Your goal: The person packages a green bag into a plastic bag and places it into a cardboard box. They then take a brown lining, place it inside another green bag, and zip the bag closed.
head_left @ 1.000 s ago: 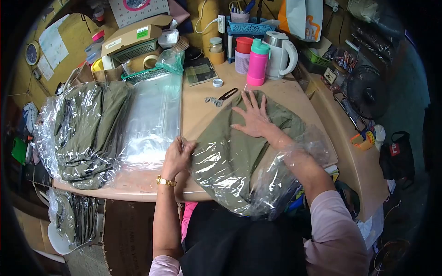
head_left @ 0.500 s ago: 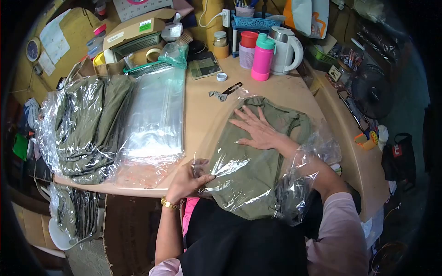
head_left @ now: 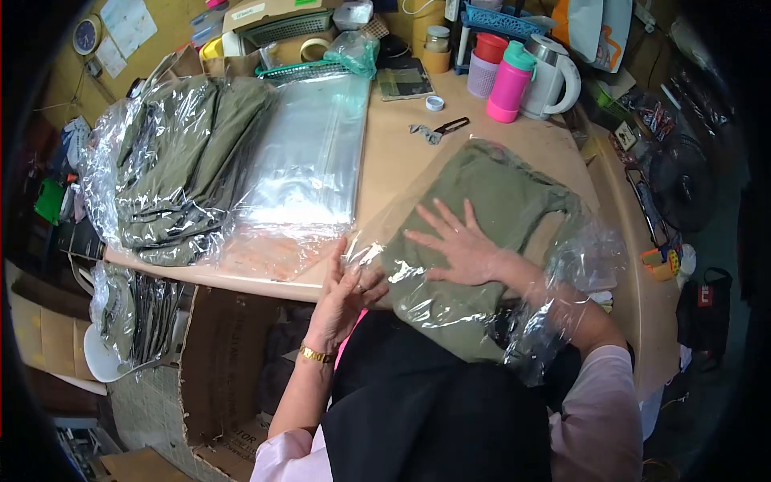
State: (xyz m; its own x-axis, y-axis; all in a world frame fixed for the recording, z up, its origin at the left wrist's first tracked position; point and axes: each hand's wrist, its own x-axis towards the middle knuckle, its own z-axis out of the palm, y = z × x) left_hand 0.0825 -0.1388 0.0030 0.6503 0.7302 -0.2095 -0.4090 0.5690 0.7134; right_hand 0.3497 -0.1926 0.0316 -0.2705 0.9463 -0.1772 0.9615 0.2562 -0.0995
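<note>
An olive-green garment (head_left: 514, 181) lies flat inside a clear plastic bag (head_left: 590, 249) at the table's front edge. My right hand (head_left: 466, 251) rests on the garment, palm down with fingers spread; clear plastic covers part of that forearm. At the bag's left edge, my left hand (head_left: 349, 281) has its fingers curled against the plastic, gripping it, with one digit pointing up. The lower part of the garment hangs over the table edge onto my lap.
A stack of clear bags (head_left: 301, 153) lies left of my work, beside a pile of bagged olive garments (head_left: 181, 169). Behind are thread snips (head_left: 451, 126), a small white roll (head_left: 434, 104), a pink bottle (head_left: 509, 84) and a kettle (head_left: 550, 76). An open carton (head_left: 229, 361) stands below.
The view has shifted, so the table appears further left-to-right and higher. My right hand has slid down the garment, and my left hand has turned, with a digit now raised.
</note>
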